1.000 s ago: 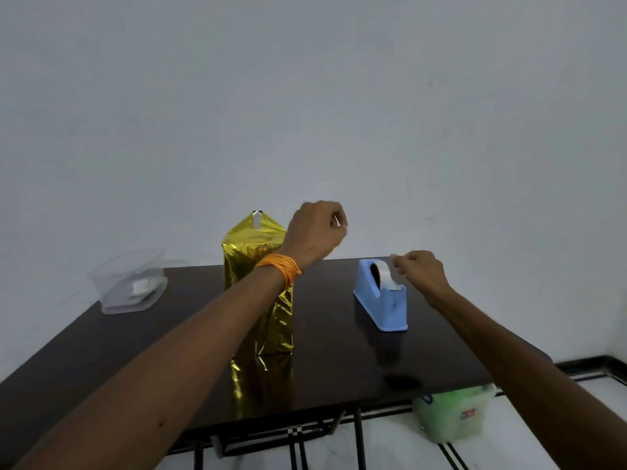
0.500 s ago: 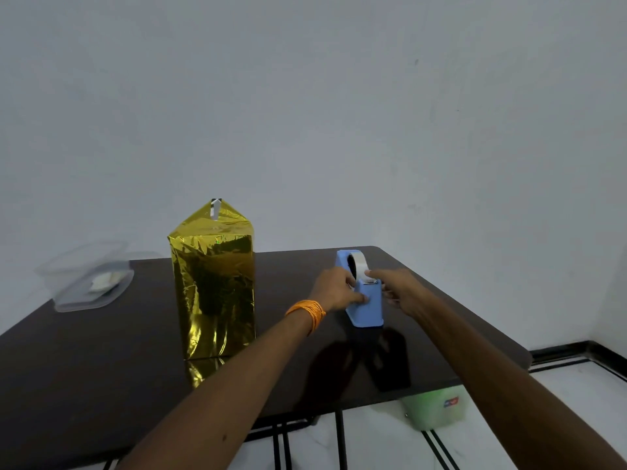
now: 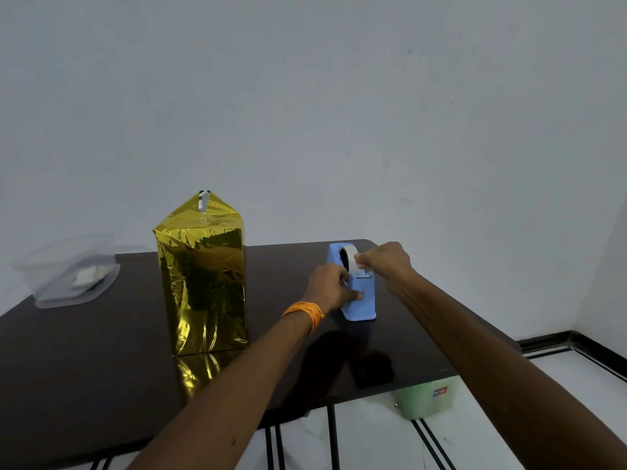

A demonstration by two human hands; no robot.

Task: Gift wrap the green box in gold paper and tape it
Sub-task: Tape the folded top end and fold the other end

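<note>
Dark and shiny, the table fills the low part of my view, with a plain grey wall behind it. I see the box standing upright on the left half of the table, all covered in gold paper. The blue tape holder sits to its right, well apart.

The left hand curls round the side of the tape holder, same as half a second ago. A second ago it was up by the box top. The right hand pinches the end of the tape and has come up a little since then.

A clear tub sits at the far left edge.
</note>
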